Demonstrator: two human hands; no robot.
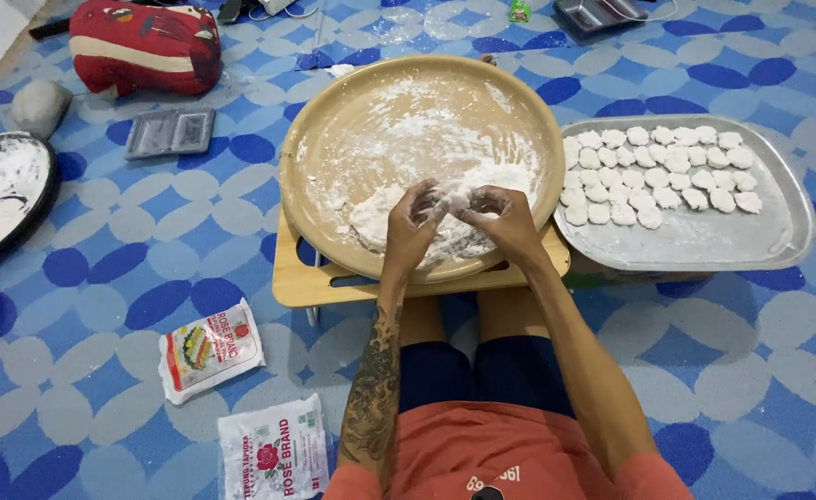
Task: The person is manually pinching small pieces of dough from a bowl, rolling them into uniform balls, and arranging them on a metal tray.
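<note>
Left hand (414, 215) and right hand (503, 213) meet fingertip to fingertip, both pinching a small piece of white dough (452, 198) just above the floured dough mass (380, 218) at the near side of the round tan tray (334, 120). Judged step: shaping one piece. The steel tray (704, 243) to the right holds rows of finished white pieces (658, 176); the next move calls for a bare spot there
</note>
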